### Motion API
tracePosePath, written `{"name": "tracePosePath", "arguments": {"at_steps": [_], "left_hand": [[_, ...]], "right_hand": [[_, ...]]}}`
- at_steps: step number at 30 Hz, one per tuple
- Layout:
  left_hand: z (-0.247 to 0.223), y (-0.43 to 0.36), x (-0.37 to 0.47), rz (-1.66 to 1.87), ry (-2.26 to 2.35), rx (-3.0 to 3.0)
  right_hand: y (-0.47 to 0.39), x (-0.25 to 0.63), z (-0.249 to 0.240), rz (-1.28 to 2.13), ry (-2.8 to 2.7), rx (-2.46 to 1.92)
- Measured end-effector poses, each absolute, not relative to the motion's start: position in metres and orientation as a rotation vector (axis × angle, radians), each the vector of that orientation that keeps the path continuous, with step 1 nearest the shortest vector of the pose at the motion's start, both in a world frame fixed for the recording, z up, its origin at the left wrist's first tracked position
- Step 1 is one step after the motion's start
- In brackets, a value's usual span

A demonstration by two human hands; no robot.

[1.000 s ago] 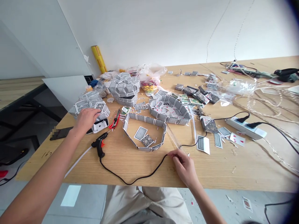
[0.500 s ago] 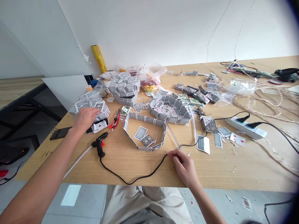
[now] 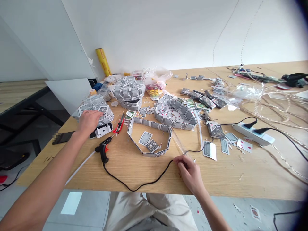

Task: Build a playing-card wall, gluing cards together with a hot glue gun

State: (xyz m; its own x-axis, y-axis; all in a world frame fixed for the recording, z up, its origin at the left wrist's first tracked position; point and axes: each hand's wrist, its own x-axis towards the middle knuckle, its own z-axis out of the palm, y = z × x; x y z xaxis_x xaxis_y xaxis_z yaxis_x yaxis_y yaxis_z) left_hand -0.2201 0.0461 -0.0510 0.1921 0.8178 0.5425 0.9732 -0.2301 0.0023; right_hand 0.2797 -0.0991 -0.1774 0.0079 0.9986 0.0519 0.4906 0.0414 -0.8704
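My left hand (image 3: pixel 89 122) rests at the front of a grey patterned card-built box (image 3: pixel 106 114) on the left, fingers together; whether it grips anything is hidden. My right hand (image 3: pixel 189 170) pinches the black cord (image 3: pixel 146 183) near the table's front edge. That cord runs to a black glue gun (image 3: pixel 103 150) lying on the table. Between my hands stands an open ring of folded cards (image 3: pixel 150 122), with loose cards (image 3: pixel 145 138) inside it. Behind it are a card-built tray (image 3: pixel 175 123) and a lidded card box (image 3: pixel 128 91).
A red cutter (image 3: pixel 119 124) and a phone (image 3: pixel 64 137) lie on the left. On the right are a white power strip (image 3: pixel 252 134), a card pack (image 3: pixel 215 130), loose cards and coiled clear tubing (image 3: pixel 276 118). A yellow roll (image 3: pixel 103 62) leans on the wall.
The view has shifted slightly. Both hands keep nearly the same places, the left fingers moving a little on the box; the right hand still holds the cord.
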Motion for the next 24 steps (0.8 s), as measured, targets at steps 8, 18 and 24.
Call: {"name": "tracePosePath", "arguments": {"at_steps": [8, 18, 24], "left_hand": [[0.021, -0.011, -0.141, -1.086, -1.193, -1.787], [0.019, -0.022, -0.029, -1.381, -1.171, -2.471], [0.044, -0.019, -0.013, -1.528, -1.062, -2.522]], "right_hand": [[-0.098, 0.277, -0.174, 0.876, -1.565, -1.565], [-0.098, 0.274, -0.171, 0.839, -1.569, -1.567], [-0.099, 0.272, -0.168, 0.836, -1.544, -1.564]]}}
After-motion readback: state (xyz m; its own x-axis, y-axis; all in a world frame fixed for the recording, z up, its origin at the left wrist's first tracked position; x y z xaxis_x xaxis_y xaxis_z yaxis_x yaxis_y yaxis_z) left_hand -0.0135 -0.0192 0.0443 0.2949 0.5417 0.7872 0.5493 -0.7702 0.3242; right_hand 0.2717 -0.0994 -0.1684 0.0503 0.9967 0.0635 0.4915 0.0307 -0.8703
